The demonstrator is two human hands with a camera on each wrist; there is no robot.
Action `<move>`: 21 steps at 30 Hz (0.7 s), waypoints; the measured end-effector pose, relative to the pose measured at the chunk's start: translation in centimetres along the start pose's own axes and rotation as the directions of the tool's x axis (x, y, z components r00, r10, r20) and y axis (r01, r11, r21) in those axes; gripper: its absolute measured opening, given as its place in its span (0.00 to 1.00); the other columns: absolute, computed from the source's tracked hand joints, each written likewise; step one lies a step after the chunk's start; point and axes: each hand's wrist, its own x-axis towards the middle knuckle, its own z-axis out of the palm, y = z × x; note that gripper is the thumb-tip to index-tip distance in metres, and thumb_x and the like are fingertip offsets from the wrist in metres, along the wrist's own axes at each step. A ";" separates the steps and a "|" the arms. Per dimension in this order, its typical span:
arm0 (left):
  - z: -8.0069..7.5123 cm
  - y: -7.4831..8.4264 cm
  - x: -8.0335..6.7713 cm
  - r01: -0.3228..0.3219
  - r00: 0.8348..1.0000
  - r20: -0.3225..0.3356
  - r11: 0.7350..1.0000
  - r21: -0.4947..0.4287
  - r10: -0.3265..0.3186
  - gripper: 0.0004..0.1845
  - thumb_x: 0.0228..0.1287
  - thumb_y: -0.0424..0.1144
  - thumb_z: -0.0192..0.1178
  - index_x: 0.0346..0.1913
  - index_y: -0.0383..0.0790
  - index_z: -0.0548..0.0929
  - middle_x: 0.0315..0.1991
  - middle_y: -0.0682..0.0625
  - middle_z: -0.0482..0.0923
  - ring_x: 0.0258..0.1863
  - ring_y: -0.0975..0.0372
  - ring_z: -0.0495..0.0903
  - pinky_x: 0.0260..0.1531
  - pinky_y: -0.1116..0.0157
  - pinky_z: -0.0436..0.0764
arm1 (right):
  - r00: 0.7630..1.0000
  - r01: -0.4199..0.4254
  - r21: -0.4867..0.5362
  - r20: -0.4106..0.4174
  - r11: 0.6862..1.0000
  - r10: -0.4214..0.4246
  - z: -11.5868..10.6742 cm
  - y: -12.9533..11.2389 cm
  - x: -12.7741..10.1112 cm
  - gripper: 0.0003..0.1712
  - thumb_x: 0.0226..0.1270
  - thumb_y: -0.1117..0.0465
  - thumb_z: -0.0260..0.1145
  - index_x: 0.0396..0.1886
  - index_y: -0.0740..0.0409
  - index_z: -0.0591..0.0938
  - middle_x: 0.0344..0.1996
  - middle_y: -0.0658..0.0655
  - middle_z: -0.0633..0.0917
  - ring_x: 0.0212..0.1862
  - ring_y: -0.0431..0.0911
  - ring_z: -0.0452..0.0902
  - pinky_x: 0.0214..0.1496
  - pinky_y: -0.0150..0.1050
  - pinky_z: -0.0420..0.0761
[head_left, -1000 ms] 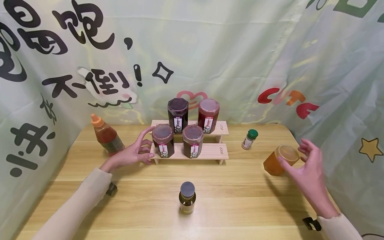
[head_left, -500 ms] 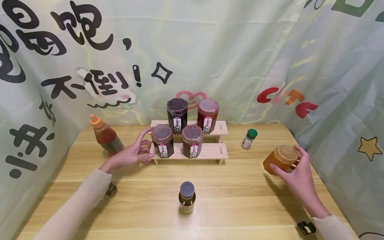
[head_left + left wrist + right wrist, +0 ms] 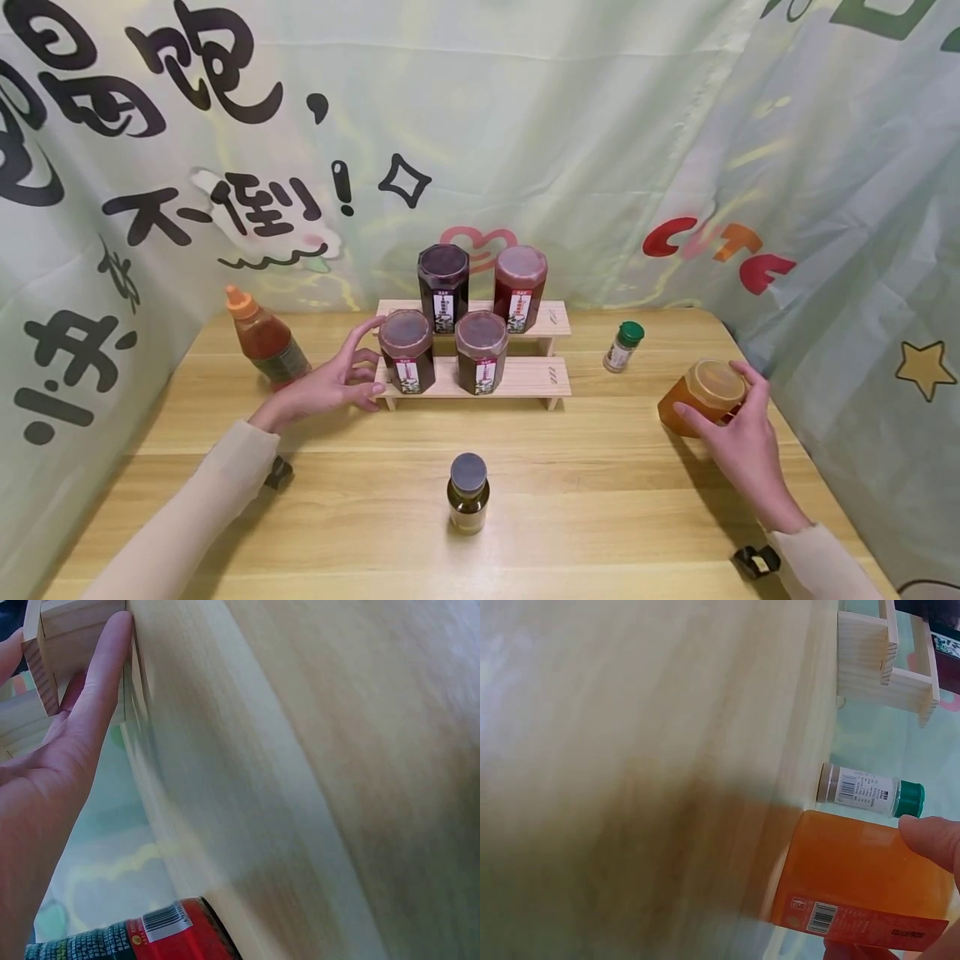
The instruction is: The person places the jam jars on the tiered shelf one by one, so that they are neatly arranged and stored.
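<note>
At the left end of a two-step wooden rack (image 3: 536, 379), my left hand (image 3: 322, 392) holds the rack's edge, its thumb at the front of the lower step. Its index finger lies close to a dark jar (image 3: 407, 354) on that step; whether they touch I cannot tell. In the left wrist view, fingers (image 3: 101, 679) lie against the rack's end. Over on the right, my right hand (image 3: 742, 442) grips an amber jar (image 3: 686, 404) with a pale lid, thumb in front and fingers at the far right side. The right wrist view shows its red label (image 3: 870, 922) and the jar's base at the table.
A second dark jar (image 3: 482, 354) shares the lower step; a purple jar (image 3: 444, 287) and a red jar (image 3: 521, 287) stand above. A sauce bottle (image 3: 270, 337) is left, a green-capped shaker (image 3: 624, 347) right, a small dark-capped bottle (image 3: 468, 496) in front. Printed cloth (image 3: 570, 150) hangs behind.
My right hand has moved left and closed round the amber jar, its fingers coming onto the jar's side. My left hand has stayed at the rack.
</note>
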 end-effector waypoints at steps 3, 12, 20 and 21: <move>0.0 0.1 0.1 -0.005 1.000 0.001 1.000 0.010 0.005 0.60 0.77 0.26 0.67 0.88 0.71 0.36 0.67 0.25 0.65 0.60 0.37 0.81 0.48 0.40 0.91 | 1.000 0.011 -0.009 -0.006 1.000 -0.011 -0.1 0.1 0.1 0.62 0.71 0.56 0.81 0.88 0.49 0.47 0.69 0.77 0.72 0.65 0.70 0.73 0.44 0.15 0.67; 0.0 0.2 0.2 -0.005 1.000 0.003 1.000 0.003 0.005 0.60 0.76 0.27 0.67 0.88 0.71 0.36 0.67 0.26 0.65 0.60 0.37 0.81 0.47 0.40 0.91 | 0.999 0.049 0.010 0.002 0.999 -0.049 -0.2 0.2 0.4 0.62 0.69 0.60 0.82 0.87 0.53 0.47 0.67 0.76 0.72 0.64 0.70 0.74 0.45 0.16 0.68; -0.1 0.0 -0.1 0.000 1.000 0.007 1.000 -0.024 0.000 0.60 0.76 0.26 0.67 0.88 0.73 0.36 0.69 0.26 0.65 0.61 0.36 0.81 0.48 0.40 0.91 | 0.998 0.058 0.021 0.024 0.998 -0.059 0.4 -0.5 0.2 0.63 0.66 0.60 0.85 0.84 0.56 0.48 0.63 0.79 0.76 0.62 0.68 0.77 0.45 0.11 0.68; 0.0 0.1 -0.1 0.000 1.000 0.006 1.000 -0.026 0.000 0.61 0.76 0.26 0.67 0.88 0.73 0.36 0.69 0.26 0.65 0.61 0.36 0.81 0.48 0.40 0.91 | 0.998 0.059 0.017 0.023 0.998 -0.059 0.4 -0.7 0.1 0.63 0.65 0.59 0.85 0.84 0.56 0.48 0.62 0.78 0.78 0.60 0.66 0.79 0.45 0.12 0.69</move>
